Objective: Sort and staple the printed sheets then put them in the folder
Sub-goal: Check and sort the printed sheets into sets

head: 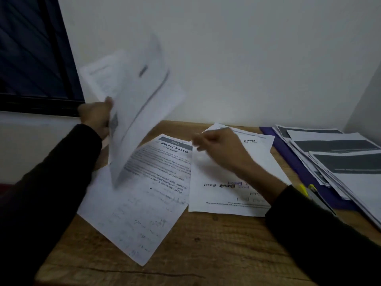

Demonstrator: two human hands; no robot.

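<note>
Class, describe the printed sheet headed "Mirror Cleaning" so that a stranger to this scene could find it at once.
Start at the wooden desk against the white wall. The sheet lies flat and slanted at the desk's left, below the blurred pages that the left hand holds up. Unlike the neighbouring handwritten page, it carries a grey header band.

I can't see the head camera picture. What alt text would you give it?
A person's left hand holds blurred printed sheets raised above a wooden desk, while the right hand hovers over loose pages. A "Mirror Cleaning" sheet lies below; a purple folder with papers sits at right.
</note>
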